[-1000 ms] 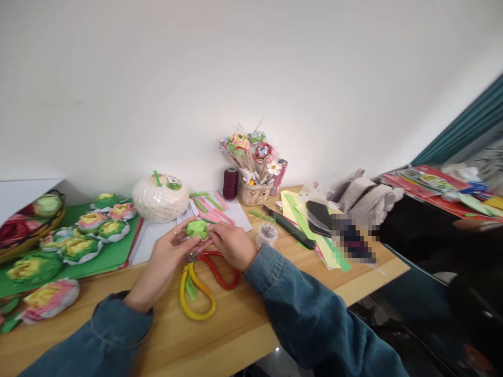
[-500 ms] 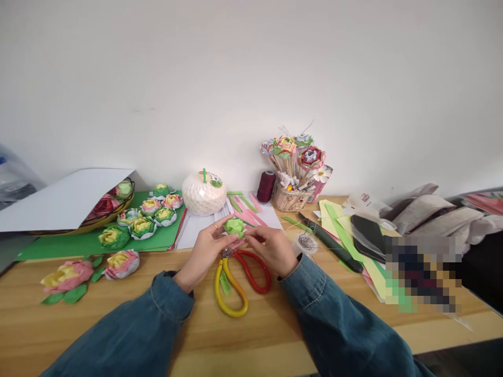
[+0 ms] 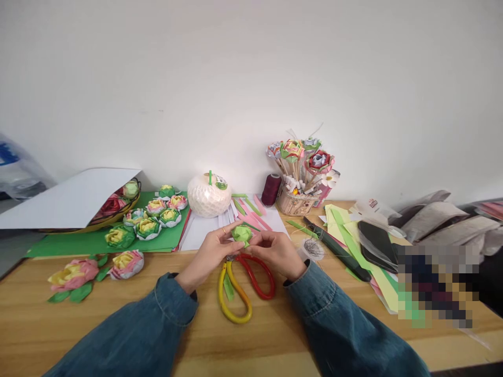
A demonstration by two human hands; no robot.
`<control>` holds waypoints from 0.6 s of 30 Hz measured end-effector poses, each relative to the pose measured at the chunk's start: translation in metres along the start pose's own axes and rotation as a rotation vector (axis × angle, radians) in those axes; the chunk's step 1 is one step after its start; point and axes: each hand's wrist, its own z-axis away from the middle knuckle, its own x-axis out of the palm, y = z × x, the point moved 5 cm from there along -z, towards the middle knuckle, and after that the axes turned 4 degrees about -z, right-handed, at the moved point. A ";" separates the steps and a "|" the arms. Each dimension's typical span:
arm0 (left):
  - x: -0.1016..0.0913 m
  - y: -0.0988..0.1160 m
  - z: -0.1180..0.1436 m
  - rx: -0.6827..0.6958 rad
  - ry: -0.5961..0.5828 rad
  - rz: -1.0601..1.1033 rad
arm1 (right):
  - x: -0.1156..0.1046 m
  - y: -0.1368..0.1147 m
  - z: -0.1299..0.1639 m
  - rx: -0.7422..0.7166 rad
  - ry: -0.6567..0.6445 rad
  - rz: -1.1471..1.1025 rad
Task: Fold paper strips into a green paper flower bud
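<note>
Between my hands is a small light-green folded-paper flower (image 3: 241, 234), held just above the table's middle. My left hand (image 3: 210, 253) pinches its left side, a ring on one finger. From the right, my right hand (image 3: 280, 252) grips the flower's edge with thumb and bent fingers. The fingers cover the flower's underside. Directly below lie scissors with one yellow handle (image 3: 234, 310) and one red handle (image 3: 262, 288); their blades are hidden under my hands. A green paper scrap (image 3: 228, 288) shows inside the yellow loop.
Finished paper flowers (image 3: 148, 228) sit on a green folder (image 3: 58, 245) at left. Behind my hands stand a white foam-netted ball (image 3: 209, 195), a maroon thread spool (image 3: 271, 190) and a basket of stemmed flowers (image 3: 295, 203). A black-handled cutter (image 3: 341, 251) and phone (image 3: 375, 243) lie right.
My right hand has come closer against the flower, and the flower has tilted. Pink paper seen under it earlier is now hidden. The whole view has shifted slightly.
</note>
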 end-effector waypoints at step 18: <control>0.000 0.002 0.000 0.020 0.016 -0.001 | -0.001 0.004 -0.002 -0.056 -0.075 0.026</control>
